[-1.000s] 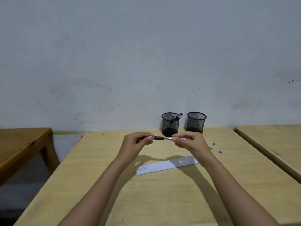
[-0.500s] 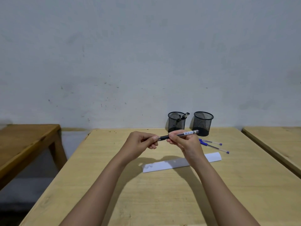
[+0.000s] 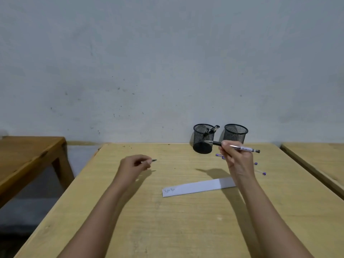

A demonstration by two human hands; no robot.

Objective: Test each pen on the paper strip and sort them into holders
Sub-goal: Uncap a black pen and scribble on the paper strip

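**Pen uncapped, cap in left hand**

Right hand point(image 3: 235, 158) raised above table point(image 3: 167, 220), just in front of holders, pinching pen point(image 3: 232, 146) near its dark grip. Pen held roughly level, tip toward left holder point(image 3: 202, 139), far end poking out past the hand to the right. Left hand point(image 3: 132, 167) well left of the holders, hovering over the table, fingers closed around a small dark cap point(image 3: 153, 160), its end jutting from the fingertips.

Left holder at the table's back edge by the wall, black mesh, pens inside leaning on its right rim. Right holder point(image 3: 235, 134) just beside it, contents not visible.

Paper strip point(image 3: 197, 187) lying flat in front of the holders, nearer the person, with scribbles at its left end; right end under the right forearm. Loose pens point(image 3: 260, 172) on the table between strip and holders, partly hidden behind the right hand.
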